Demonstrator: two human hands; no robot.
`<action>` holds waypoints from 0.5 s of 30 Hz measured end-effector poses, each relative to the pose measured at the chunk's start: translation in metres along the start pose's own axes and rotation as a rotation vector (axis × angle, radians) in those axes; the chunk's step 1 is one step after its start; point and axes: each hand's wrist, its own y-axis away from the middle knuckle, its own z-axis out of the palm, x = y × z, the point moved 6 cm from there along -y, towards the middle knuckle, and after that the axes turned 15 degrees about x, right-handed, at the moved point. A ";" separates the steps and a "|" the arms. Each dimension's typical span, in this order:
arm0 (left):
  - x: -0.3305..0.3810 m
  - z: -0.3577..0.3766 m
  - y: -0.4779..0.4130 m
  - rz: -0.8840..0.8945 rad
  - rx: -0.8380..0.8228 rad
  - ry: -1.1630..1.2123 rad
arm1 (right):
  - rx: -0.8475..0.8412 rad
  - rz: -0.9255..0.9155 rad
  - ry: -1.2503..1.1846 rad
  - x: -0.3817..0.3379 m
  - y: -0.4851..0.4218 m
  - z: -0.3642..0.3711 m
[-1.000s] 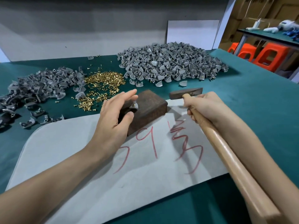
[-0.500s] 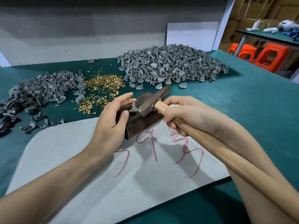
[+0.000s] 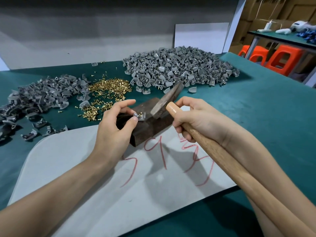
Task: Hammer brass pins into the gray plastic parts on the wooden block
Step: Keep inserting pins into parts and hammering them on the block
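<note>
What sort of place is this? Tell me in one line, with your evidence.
Likely a small assembly workshop: bulk heaps of gray plastic parts and brass pins on a green-covered workbench, with stacked cardboard boxes behind.

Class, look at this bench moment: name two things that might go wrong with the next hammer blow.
1. The left hand pinches the gray part beside the brass pin; the hammer head hovers close, so a stray blow may hit a fingertip.
2. The pin stands proud on the wooden block; a glancing strike could bend or flick it.
</note>
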 end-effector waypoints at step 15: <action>-0.008 -0.001 -0.007 0.003 0.026 -0.115 | 0.186 -0.198 0.394 -0.035 0.005 0.014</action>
